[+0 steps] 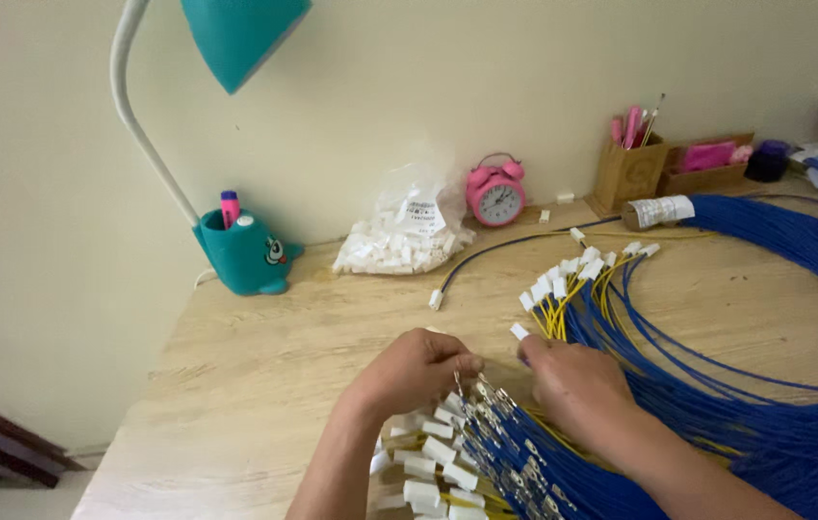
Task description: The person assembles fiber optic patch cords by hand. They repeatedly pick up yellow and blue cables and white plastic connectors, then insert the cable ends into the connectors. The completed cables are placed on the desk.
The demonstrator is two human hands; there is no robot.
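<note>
At the bottom centre of the frame, white plastic connectors (433, 472) lie heaped beside the metal-tipped ends of a blue and yellow wire bundle (524, 453). Just above, the left hand (409, 371) pinches one metal terminal (460, 377) between thumb and fingertip, while the right hand (572, 380) rests curled on the wires (what it grips I cannot tell). Farther up sit a bag of connectors (404, 236), a pink alarm clock (495, 191) and a teal lamp (240, 252).
</note>
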